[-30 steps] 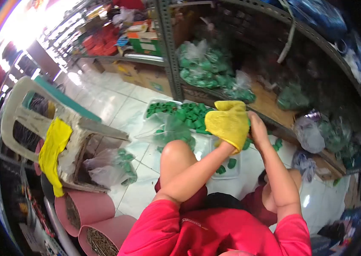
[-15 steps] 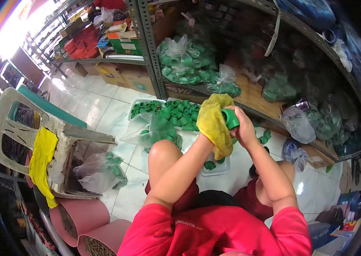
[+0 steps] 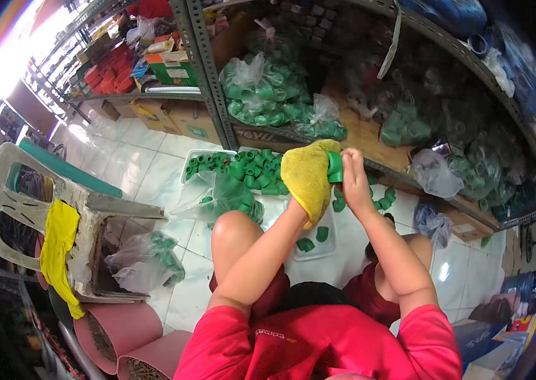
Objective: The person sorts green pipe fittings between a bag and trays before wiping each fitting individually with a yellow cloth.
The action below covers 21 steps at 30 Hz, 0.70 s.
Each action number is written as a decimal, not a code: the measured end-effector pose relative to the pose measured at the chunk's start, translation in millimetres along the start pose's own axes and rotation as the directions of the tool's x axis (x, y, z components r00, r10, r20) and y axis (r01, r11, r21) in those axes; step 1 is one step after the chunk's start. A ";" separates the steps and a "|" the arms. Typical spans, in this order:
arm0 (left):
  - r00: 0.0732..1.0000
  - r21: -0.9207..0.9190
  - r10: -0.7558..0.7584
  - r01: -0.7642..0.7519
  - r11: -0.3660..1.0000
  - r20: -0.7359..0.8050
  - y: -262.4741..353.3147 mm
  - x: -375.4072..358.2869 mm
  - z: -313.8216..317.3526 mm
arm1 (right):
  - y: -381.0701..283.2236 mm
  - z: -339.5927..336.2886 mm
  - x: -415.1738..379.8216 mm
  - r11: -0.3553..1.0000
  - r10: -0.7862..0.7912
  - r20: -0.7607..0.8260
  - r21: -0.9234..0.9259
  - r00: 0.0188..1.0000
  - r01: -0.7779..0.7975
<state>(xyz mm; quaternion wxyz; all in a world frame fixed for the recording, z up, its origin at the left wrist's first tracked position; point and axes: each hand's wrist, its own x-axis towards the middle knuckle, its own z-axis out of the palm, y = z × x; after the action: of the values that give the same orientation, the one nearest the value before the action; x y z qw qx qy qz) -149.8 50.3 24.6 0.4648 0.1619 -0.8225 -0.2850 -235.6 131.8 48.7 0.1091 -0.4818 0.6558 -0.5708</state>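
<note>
A yellow cloth (image 3: 306, 174) covers my left hand (image 3: 296, 209); its fingers are hidden beneath the cloth, which presses against one end of a green pipe elbow (image 3: 335, 167). My right hand (image 3: 356, 180) grips the elbow from the other side, fingers closed around it and pointing up. Both hands are raised in front of my knees. Below them, a white tray (image 3: 326, 248) on the floor holds a few green fittings (image 3: 306, 245). More loose green fittings (image 3: 384, 201) lie on the tiles beyond my right wrist.
Trays heaped with green fittings (image 3: 252, 171) and an open plastic bag (image 3: 208, 197) lie ahead. A worn plastic chair (image 3: 100, 240) with a yellow garment (image 3: 60, 247) stands left, beside another bag (image 3: 144, 259). Metal shelving (image 3: 204, 76) with bagged fittings (image 3: 261, 92) rises in front.
The cloth and elbow have shifted slightly left in view, and the elbow has turned within my hands. My right fingers now point more upward. The whole view has shifted a little.
</note>
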 end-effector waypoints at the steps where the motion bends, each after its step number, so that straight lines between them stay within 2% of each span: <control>1: 0.986 -0.237 -0.162 0.167 0.957 0.037 6.4 -4.9 -0.9 | 2.4 -1.6 1.6 0.989 0.117 0.023 0.093 0.993 -0.119; 2: 0.945 -0.451 -0.307 0.323 0.832 0.111 11.0 -6.7 -1.8 | -3.9 -4.7 3.7 0.989 0.116 0.019 0.094 0.993 -0.117; 3: 0.946 -0.452 -0.305 0.322 0.832 0.113 5.8 -8.3 1.3 | -15.6 -10.3 5.8 0.893 0.308 0.125 0.305 0.943 -0.332; 4: 0.906 -0.742 -0.301 0.417 0.525 0.296 -5.0 -11.5 6.0 | -21.7 -13.9 7.7 0.707 0.455 0.268 0.471 0.849 -0.528; 5: 0.863 -0.865 -0.216 0.488 0.117 0.457 -16.6 -16.3 11.5 | -10.3 -16.3 9.5 0.674 0.455 0.348 0.467 0.820 -0.572; 7: 0.837 -0.843 -0.214 0.530 0.090 0.503 -39.8 -28.8 27.5 | -14.1 -21.6 9.8 0.679 0.464 0.387 0.423 0.797 -0.600; 9: 0.813 -0.824 -0.214 0.564 0.059 0.542 -36.4 -28.2 25.8 | -22.4 -24.7 8.5 0.685 0.473 0.429 0.370 0.770 -0.627; 10: 0.880 -0.809 -0.231 0.473 0.351 0.415 -35.1 -29.1 23.5 | -28.2 -23.6 5.7 0.723 0.489 0.381 0.327 0.785 -0.609; 11: 0.937 -0.710 -0.204 0.348 0.612 0.283 -26.2 -25.4 15.2 | -31.6 -21.7 3.2 0.757 0.500 0.333 0.280 0.799 -0.590; 12: 0.978 -0.537 -0.137 0.202 0.819 0.159 -17.8 -21.9 7.0 | -28.3 -18.0 0.3 0.757 0.499 0.334 0.281 0.800 -0.590; 13: 0.998 -0.306 -0.035 0.051 0.951 0.057 -9.7 -18.3 -0.4 | -20.6 -12.5 -3.0 0.886 0.378 0.242 0.184 0.894 -0.425; 14: 0.996 -0.040 0.092 -0.092 0.995 -0.013 -5.9 -16.8 -3.9 | -16.5 -7.0 -4.5 0.967 0.231 0.165 0.066 0.959 -0.245; 15: 0.996 -0.039 0.090 -0.090 0.995 -0.012 -5.1 -16.4 -4.9 | -13.4 -2.3 -5.3 1.000 0.015 0.115 -0.010 0.993 -0.014; 16: 0.912 -0.710 -0.373 0.377 0.594 0.172 -4.5 -15.6 -5.8 | -11.4 0.0 -7.1 1.000 0.018 0.116 -0.009 0.993 -0.017; 17: 0.651 -0.808 -0.482 0.506 -0.301 0.587 -4.5 -13.8 -6.3 | -12.4 1.6 -8.0 0.994 -0.040 0.115 -0.096 0.993 0.051; 18: 0.651 -0.808 -0.481 0.506 -0.301 0.587 -2.6 -11.3 -3.9 | -14.2 2.8 -8.1 0.976 -0.098 0.119 -0.183 0.988 0.119; 19: 0.701 -0.824 -0.455 0.368 -0.430 0.550 0.3 -8.6 1.0 | -17.1 2.0 -7.2 0.934 -0.119 0.100 -0.326 0.988 0.146; 20: 0.744 -0.804 -0.437 0.223 -0.551 0.505 3.0 -7.2 3.5 | -20.2 2.1 -4.0 0.934 -0.116 0.099 -0.328 0.988 0.142; 21: 0.741 -0.884 -0.506 0.457 -0.100 0.441 9.2 -8.2 -0.2 | -22.2 2.0 0.8 0.918 -0.187 0.029 -0.350 0.982 0.185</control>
<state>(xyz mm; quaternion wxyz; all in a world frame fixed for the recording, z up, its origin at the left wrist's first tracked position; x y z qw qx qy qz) -145.4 61.9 24.9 0.3299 0.1080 -0.2999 -0.8886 -223.4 132.4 67.4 -0.0351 -0.5522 0.6986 -0.4536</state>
